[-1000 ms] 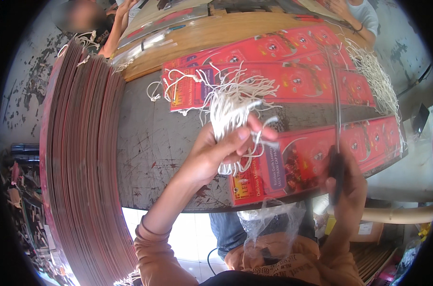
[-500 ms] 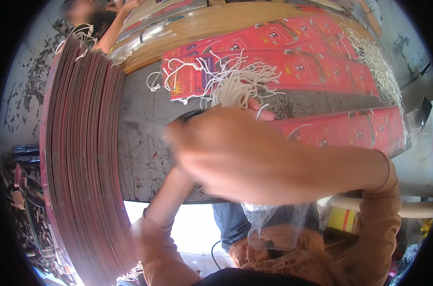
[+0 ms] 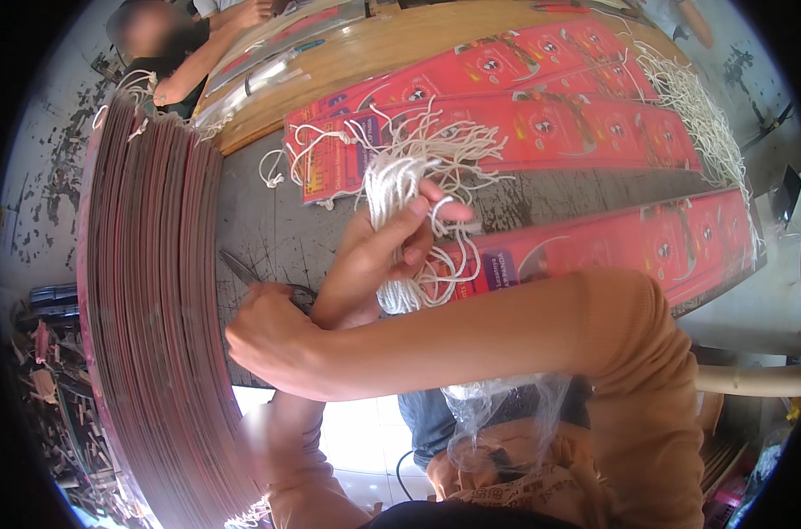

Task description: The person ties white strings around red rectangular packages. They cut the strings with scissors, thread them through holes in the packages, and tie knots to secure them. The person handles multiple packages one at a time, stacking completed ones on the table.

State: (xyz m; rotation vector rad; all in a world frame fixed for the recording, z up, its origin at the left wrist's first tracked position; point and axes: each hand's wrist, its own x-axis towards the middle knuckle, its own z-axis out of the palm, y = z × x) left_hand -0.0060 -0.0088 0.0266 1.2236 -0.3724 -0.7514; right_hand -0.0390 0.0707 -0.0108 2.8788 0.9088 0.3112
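My left hand [image 3: 385,240] is closed around a looped bundle of white string [image 3: 392,189], whose loose cut ends fan out over the red printed strips [image 3: 550,128] beyond. One string loop passes round its fingers. My right forearm crosses over the left wrist. Low at the table's left part, my right hand [image 3: 273,339] is closed on a pair of scissors [image 3: 236,266]; the blade tip points to the far left and a dark handle loop shows beside the hand. Another red strip [image 3: 630,242] lies under and right of the string bundle.
A tall stack of strips on edge [image 3: 154,309] stands along the left, with string ties at its ends. More white strings [image 3: 691,106] hang at the right ends of the strips. A wooden table [image 3: 400,44] adjoins the worn grey table [image 3: 281,212]. People sit at the far side.
My right hand has moved left and nearer with the scissors, down to the table. The left hand and its string bundle, mostly hidden before, now show, raised slightly.
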